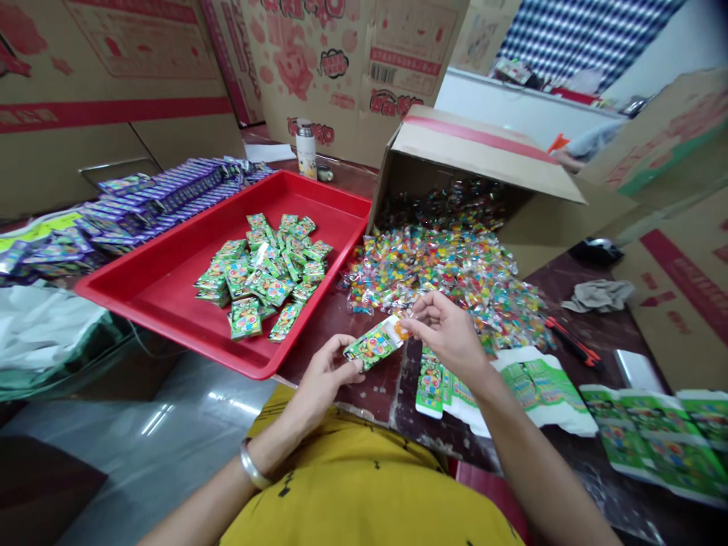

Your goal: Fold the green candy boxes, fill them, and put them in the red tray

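Between finger and thumb my left hand (333, 371) holds a small green candy box (372, 346) by its near end, above the table's front edge. At the box's open far end, my right hand (447, 330) pinches a small packet of orange candy (403, 329), partly in the mouth of the box. A heap of clear packets of coloured candy (449, 265) spills out just beyond my right hand. Below my right wrist lie flat green cartons (431, 383). To the left, a red tray (171, 280) holds a pile of filled-looking green boxes (267, 273).
A large cardboard carton (478, 144) lies on its side behind the candy heap. Red-handled pliers or cutters (574, 343) and a crumpled cloth (598, 296) lie at right. Purple boxes (164, 193) stand in rows beyond the tray, near a white flask (305, 150). Another person's hand (567, 159) shows behind the carton.
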`<state>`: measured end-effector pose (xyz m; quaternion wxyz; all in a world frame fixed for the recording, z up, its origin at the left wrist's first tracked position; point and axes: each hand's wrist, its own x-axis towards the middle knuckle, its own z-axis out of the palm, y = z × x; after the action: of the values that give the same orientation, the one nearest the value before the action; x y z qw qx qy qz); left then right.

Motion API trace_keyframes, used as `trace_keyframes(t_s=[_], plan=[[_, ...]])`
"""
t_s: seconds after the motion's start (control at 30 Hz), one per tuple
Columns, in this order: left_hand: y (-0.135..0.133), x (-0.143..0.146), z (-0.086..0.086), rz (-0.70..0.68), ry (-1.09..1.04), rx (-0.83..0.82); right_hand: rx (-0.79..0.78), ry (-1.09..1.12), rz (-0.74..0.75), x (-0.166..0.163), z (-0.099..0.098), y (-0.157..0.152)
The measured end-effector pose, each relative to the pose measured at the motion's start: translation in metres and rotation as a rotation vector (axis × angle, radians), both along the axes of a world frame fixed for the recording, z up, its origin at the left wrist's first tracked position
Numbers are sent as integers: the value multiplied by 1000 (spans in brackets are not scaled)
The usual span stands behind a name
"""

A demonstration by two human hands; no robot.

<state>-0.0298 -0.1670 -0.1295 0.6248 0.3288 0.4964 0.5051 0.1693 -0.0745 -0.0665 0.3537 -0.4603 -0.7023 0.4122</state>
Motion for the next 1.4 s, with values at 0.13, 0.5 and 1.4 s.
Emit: trace_keyframes(t_s=[0.13, 0.5, 1.4], plan=[[1, 9, 2, -103, 114, 142, 224, -179, -7, -6, -1, -1], [19, 31, 9, -74, 128, 272, 400, -133, 137, -7, -4, -9], [13, 22, 27, -65, 350, 469, -153, 307, 57, -10, -8, -9]])
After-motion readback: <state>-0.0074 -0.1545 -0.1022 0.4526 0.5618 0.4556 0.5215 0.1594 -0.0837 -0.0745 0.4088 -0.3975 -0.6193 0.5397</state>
